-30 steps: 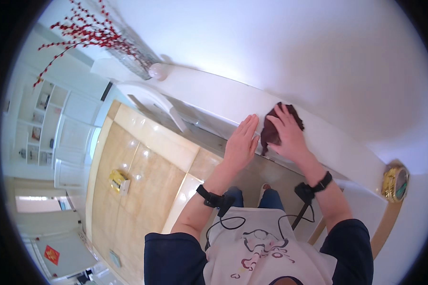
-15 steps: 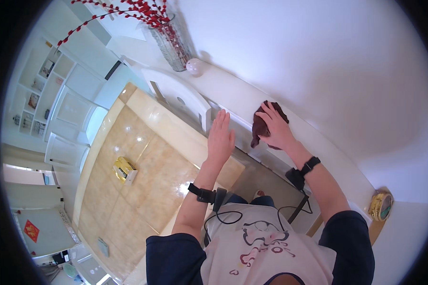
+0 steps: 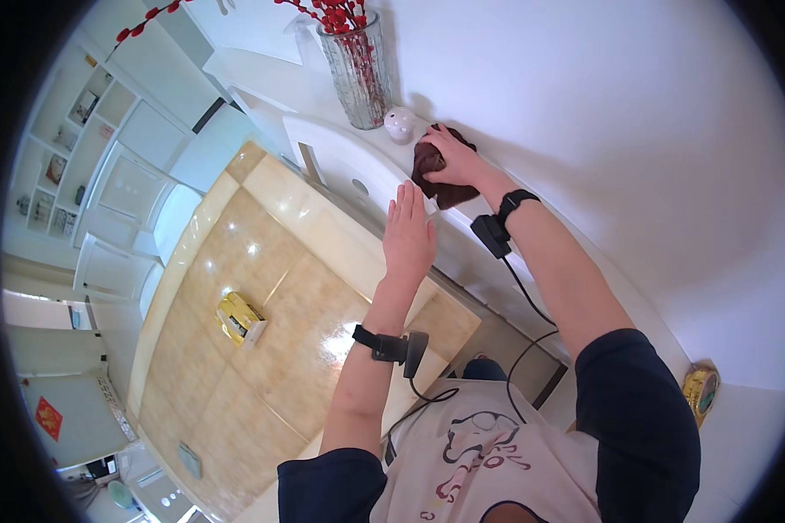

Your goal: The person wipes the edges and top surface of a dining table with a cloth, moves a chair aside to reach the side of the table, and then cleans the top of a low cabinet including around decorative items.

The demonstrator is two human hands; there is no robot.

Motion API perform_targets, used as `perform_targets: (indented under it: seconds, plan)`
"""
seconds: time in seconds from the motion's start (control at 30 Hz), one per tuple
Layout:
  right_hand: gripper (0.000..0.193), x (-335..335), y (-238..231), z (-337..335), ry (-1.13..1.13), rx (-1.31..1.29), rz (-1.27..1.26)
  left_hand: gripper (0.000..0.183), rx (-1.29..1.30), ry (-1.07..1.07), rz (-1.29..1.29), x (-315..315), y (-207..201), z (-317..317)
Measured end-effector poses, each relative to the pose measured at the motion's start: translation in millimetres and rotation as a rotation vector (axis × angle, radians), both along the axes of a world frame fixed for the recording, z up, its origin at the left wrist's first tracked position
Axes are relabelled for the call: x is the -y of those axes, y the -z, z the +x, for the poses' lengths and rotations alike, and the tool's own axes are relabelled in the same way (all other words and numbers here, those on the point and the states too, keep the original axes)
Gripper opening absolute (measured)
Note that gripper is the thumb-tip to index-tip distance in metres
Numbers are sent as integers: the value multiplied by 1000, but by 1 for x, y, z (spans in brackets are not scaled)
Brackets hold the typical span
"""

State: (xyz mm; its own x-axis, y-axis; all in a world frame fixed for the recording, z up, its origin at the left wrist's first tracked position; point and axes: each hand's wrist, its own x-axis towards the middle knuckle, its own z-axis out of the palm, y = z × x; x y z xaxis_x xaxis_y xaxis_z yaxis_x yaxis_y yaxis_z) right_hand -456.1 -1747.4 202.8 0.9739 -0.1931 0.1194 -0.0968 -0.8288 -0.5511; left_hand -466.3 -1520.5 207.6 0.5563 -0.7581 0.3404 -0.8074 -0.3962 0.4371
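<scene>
My right hand presses a dark brown cloth onto the narrow white ledge along the wall, fingers curled over it. Just beyond the cloth sits a small round whitish ornament, close to my fingertips. Past it stands a tall ribbed glass vase with red-budded stems. My left hand is held flat with its fingers stretched out and holds nothing; it hovers near the white chair back, and I cannot tell whether it touches it.
A glossy tan tiled table fills the left, bearing a yellow packet and a small grey-green flat object. A gold round object stands at the ledge's near end. Cables hang from both wrist straps. White chairs stand beyond the table.
My right hand has slid the cloth farther along the ledge, up to the round ornament. My left hand stays flat and open. The view has shifted somewhat.
</scene>
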Motion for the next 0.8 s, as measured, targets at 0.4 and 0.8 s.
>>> perform_targets:
  seconds: [0.4,0.8]
  plan:
    - [64,-20,9,-128,-16,99,70,66,13,-38,117,0,1,4]
    - [65,-54,-14,-270,142,104,-56,67,40,-94,165,7,0,2]
